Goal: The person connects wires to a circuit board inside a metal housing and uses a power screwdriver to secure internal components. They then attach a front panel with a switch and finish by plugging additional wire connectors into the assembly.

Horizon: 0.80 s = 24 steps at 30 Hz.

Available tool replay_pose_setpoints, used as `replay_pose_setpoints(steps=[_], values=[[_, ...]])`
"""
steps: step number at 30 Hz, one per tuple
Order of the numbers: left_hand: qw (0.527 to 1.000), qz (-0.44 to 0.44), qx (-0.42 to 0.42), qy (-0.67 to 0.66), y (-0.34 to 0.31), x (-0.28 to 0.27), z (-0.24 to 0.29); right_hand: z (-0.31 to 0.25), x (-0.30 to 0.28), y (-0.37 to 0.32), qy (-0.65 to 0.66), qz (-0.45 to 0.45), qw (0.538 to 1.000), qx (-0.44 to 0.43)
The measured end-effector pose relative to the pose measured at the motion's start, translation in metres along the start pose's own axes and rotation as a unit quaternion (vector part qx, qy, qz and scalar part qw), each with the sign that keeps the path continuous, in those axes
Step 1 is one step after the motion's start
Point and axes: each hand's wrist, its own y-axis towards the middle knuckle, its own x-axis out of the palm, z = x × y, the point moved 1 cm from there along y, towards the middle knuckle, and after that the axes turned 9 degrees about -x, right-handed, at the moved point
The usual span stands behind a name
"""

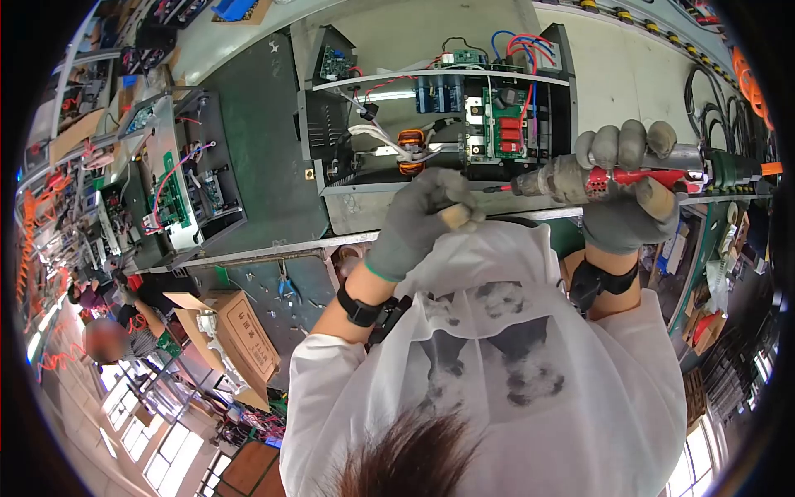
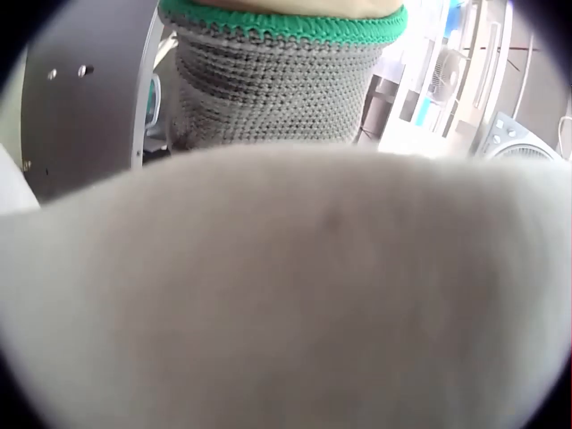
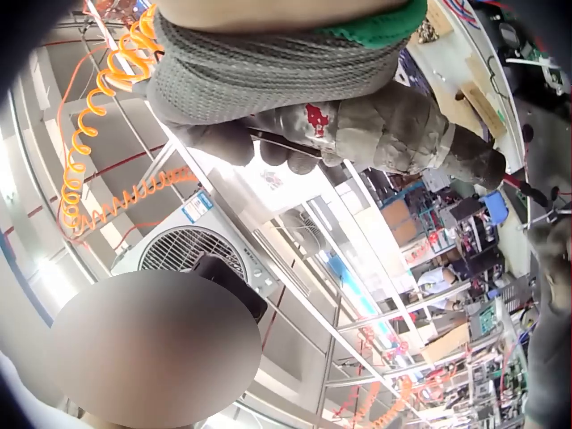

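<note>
My gloved right hand (image 1: 625, 190) grips a power screwdriver (image 1: 563, 178) with a worn, taped front and a red-marked body. The tool lies level, its red-collared bit (image 1: 497, 189) pointing left. Just left of the bit is my gloved left hand (image 1: 422, 219), fingers bent inward at the front edge of an open metal chassis (image 1: 397, 184); I cannot tell whether it pinches anything. Inside the chassis are an orange-wound coil (image 1: 411, 151), a green circuit board (image 1: 507, 124) with red parts, and blue capacitors (image 1: 439, 94). The left wrist view shows the glove cuff (image 2: 277, 85) above pale, blurred cloth.
Left of the chassis, a second open unit (image 1: 186, 174) stands on the green bench mat (image 1: 269, 157). A cardboard box (image 1: 244, 335) and blue-handled pliers (image 1: 287, 286) lie lower left. Black cables (image 1: 712, 103) and an orange coiled hose (image 1: 749, 87) are at right.
</note>
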Motion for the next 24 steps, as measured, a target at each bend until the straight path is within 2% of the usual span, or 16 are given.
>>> replay_pose_setpoints(steps=[8, 10, 17, 18, 20, 22, 23, 24], values=[[0.986, -0.048, 0.016, -0.162, 0.016, -0.009, -0.018, 0.012, -0.005, 0.006, 0.093, -0.005, 0.995, 0.041], [0.993, -0.029, 0.026, -0.113, 0.015, -0.008, -0.015, 0.015, -0.003, 0.005, 0.086, 0.001, 0.995, 0.045], [0.992, 0.023, 0.025, -0.121, 0.011, -0.003, -0.011, 0.019, -0.003, 0.006, 0.070, -0.022, 0.996, 0.050], [0.993, 0.059, 0.022, -0.102, 0.011, 0.000, -0.009, 0.019, 0.000, 0.005, 0.072, -0.022, 0.996, 0.049], [0.992, 0.097, 0.021, -0.079, 0.010, 0.006, -0.005, 0.020, 0.005, 0.003, 0.025, 0.058, 0.997, 0.050], [0.980, 0.149, 0.116, 0.061, 0.008, 0.011, -0.001, 0.022, 0.005, 0.004, 0.029, 0.058, 0.997, 0.038], [0.980, 0.153, 0.113, 0.062, 0.006, 0.013, -0.001, 0.023, 0.004, 0.002, 0.029, 0.059, 0.997, 0.031], [0.985, 0.134, 0.105, 0.002, 0.005, 0.015, 0.000, 0.022, 0.001, 0.001, 0.033, 0.060, 0.997, 0.034]])
